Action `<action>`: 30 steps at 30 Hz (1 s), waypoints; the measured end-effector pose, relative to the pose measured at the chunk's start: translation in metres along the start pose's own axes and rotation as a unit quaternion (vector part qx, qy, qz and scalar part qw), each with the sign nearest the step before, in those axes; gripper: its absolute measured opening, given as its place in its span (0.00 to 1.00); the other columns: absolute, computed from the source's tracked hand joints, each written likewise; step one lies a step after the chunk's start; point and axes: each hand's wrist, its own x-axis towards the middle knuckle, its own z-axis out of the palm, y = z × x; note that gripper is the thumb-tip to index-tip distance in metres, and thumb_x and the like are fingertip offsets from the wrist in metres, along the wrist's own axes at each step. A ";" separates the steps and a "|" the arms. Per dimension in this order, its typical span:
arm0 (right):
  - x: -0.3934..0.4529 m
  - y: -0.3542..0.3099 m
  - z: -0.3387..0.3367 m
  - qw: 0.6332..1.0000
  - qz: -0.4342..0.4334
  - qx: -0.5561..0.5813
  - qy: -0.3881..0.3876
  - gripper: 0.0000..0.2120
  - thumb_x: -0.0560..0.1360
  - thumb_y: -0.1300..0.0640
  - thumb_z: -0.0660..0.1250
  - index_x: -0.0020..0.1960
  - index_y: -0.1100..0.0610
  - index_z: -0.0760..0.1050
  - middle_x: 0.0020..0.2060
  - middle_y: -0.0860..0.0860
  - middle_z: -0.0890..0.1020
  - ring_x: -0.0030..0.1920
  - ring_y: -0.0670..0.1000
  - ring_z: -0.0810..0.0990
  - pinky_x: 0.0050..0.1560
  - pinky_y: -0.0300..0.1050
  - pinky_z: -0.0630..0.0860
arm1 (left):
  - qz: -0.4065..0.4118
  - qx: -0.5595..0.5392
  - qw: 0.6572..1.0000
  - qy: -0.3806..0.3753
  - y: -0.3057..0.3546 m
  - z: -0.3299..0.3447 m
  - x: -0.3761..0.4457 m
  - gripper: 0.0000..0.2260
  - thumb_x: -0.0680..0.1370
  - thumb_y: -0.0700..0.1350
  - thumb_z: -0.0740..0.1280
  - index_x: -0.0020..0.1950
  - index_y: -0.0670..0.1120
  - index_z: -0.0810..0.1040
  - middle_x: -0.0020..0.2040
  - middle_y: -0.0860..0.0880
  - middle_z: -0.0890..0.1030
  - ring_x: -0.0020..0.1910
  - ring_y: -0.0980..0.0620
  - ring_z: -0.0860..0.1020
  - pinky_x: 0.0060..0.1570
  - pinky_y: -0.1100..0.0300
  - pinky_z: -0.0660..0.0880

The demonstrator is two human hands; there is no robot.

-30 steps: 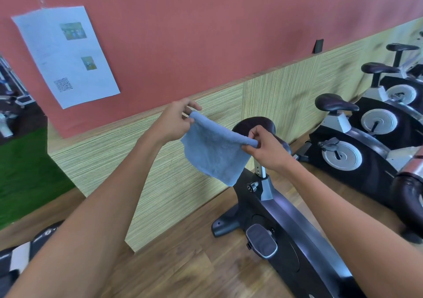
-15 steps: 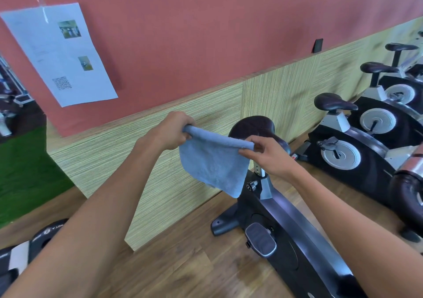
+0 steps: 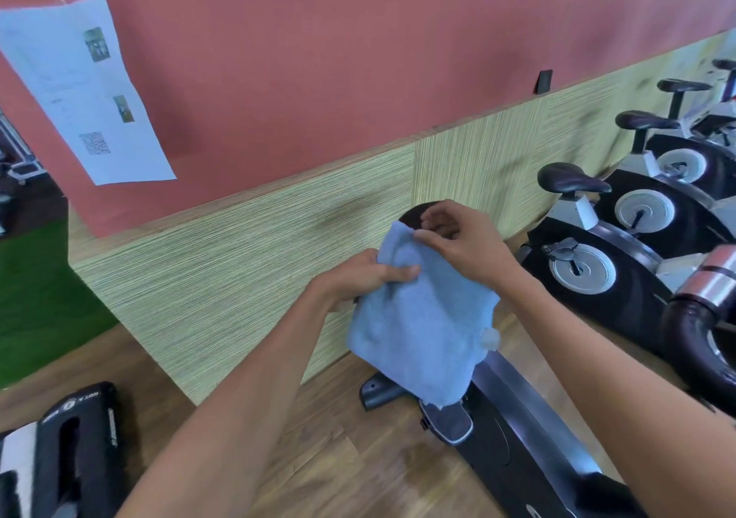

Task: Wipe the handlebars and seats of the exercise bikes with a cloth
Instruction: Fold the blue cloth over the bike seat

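I hold the light-blue terry cloth (image 3: 422, 318) at centre: left hand (image 3: 364, 278) grips its upper edge, right hand (image 3: 458, 239) pinches the top corner. The black padded seat (image 3: 414, 213) behind it shows uncontacted; I judge wiping not begun. Further seats wait at 2 o'clock.

Fluffy blue terry cloth (image 3: 422, 330) is hanging matt beside the glossy black bike seat (image 3: 573, 181); the wood floor (image 3: 342, 474) beneath it is gleaming smooth.
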 end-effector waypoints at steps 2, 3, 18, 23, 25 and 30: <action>-0.020 0.016 0.006 0.990 0.090 0.015 0.106 0.11 0.79 0.51 0.71 0.58 0.56 0.78 0.52 0.51 0.83 0.54 0.50 0.81 0.61 0.50 0.77 | -0.040 -0.009 0.998 0.042 0.000 -0.001 0.005 0.23 0.75 0.58 0.75 0.61 0.44 0.81 0.54 0.45 0.87 0.55 0.45 0.85 0.63 0.46 0.79; -0.032 0.022 0.011 0.979 0.144 0.043 0.139 0.11 0.81 0.51 0.68 0.58 0.57 0.76 0.55 0.54 0.82 0.56 0.53 0.80 0.62 0.52 0.76 | -0.055 0.007 0.996 0.074 0.001 0.000 0.008 0.23 0.75 0.59 0.74 0.61 0.43 0.80 0.55 0.45 0.86 0.55 0.45 0.85 0.62 0.44 0.79; -0.058 0.014 0.063 0.753 0.342 0.533 0.182 0.26 0.82 0.36 0.58 0.55 0.57 0.81 0.40 0.54 0.87 0.39 0.52 0.87 0.38 0.45 0.81 | 0.014 -0.072 0.989 0.126 0.004 0.048 0.011 0.30 0.75 0.69 0.67 0.46 0.40 0.82 0.44 0.41 0.85 0.45 0.42 0.85 0.47 0.47 0.81; -0.054 0.009 0.066 0.783 0.365 0.470 0.181 0.25 0.82 0.36 0.58 0.61 0.56 0.80 0.51 0.54 0.88 0.48 0.53 0.88 0.46 0.48 0.83 | 0.127 0.087 0.936 0.316 -0.002 0.052 0.014 0.20 0.82 0.59 0.64 0.37 0.48 0.71 0.33 0.52 0.76 0.33 0.54 0.74 0.34 0.59 0.70; -0.055 0.011 0.065 0.804 0.353 0.453 0.156 0.25 0.83 0.37 0.56 0.60 0.55 0.81 0.49 0.53 0.88 0.48 0.52 0.88 0.48 0.49 0.83 | 0.149 0.140 0.923 0.327 -0.005 0.051 0.020 0.19 0.82 0.62 0.60 0.37 0.51 0.70 0.37 0.50 0.76 0.36 0.51 0.75 0.35 0.55 0.72; -0.055 0.014 0.060 0.862 0.305 0.375 0.152 0.23 0.84 0.39 0.57 0.56 0.56 0.82 0.46 0.51 0.88 0.49 0.51 0.87 0.51 0.51 0.82 | 0.048 0.133 0.940 0.310 -0.009 0.052 0.030 0.27 0.79 0.70 0.56 0.56 0.47 0.74 0.54 0.47 0.78 0.49 0.46 0.79 0.47 0.48 0.78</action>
